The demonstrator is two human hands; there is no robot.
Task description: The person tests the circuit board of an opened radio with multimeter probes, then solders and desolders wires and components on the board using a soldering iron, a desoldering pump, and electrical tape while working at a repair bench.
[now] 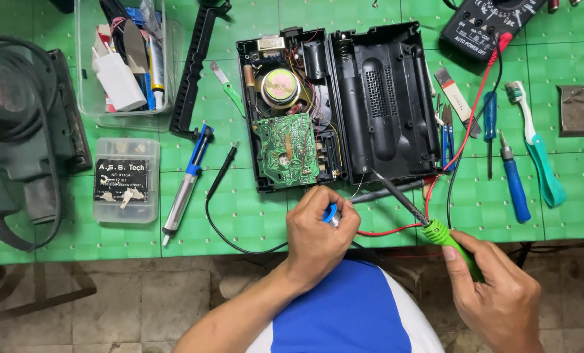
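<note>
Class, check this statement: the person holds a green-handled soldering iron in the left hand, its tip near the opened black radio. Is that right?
Not quite. The head view shows the green-handled soldering iron in the right hand, its tip near the opened black radio.

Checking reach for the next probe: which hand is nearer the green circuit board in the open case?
Left. The left hand sits just below the green circuit board; the right hand, gripping the soldering iron, is farther off, lower right.

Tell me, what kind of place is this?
Probably an electronics repair bench. An opened radio shows its green circuit board, the right hand holds a soldering iron, and a multimeter sits nearby.
</note>
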